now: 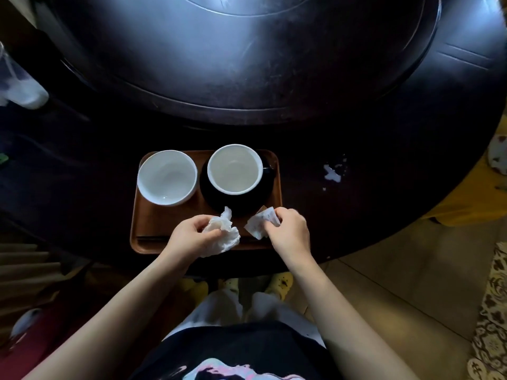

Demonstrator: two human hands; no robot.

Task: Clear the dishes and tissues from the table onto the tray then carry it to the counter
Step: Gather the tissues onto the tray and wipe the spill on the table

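A brown wooden tray (148,231) lies at the near edge of the dark round table (356,215). On it stand a white bowl (166,181) at the left and a white cup (234,169) on a black saucer (211,198) at the right. My left hand (189,237) grips a crumpled white tissue (223,237) over the tray's front part. My right hand (288,231) pinches a smaller piece of white paper (259,224) just above the tray's front right corner.
A white spill (333,175) marks the table to the right of the tray. A large dark turntable (247,56) fills the table's middle. A clear plastic bag (19,83) sits at the far left. Tiled floor and a patterned rug (491,311) lie to the right.
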